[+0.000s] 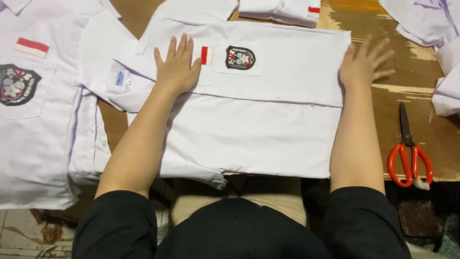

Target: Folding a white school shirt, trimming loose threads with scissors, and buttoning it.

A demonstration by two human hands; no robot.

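Note:
A white shirt (268, 124) lies flat and partly folded on the brown wooden table (417, 124) in front of me. It has a round dark badge on a chest pocket (240, 58) and a small red and white patch (206, 55). My left hand (176, 64) rests flat on the shirt near the collar, fingers spread, beside the red and white patch. My right hand (362, 64) presses flat on the shirt's right edge, fingers spread over the table. Neither hand holds anything.
A second white shirt with a badge (28, 110) lies at the left. More folded white shirts sit at the far edge (280, 9) and at the right (443, 57). Red-handled scissors (408, 153) lie on the table right of my right arm.

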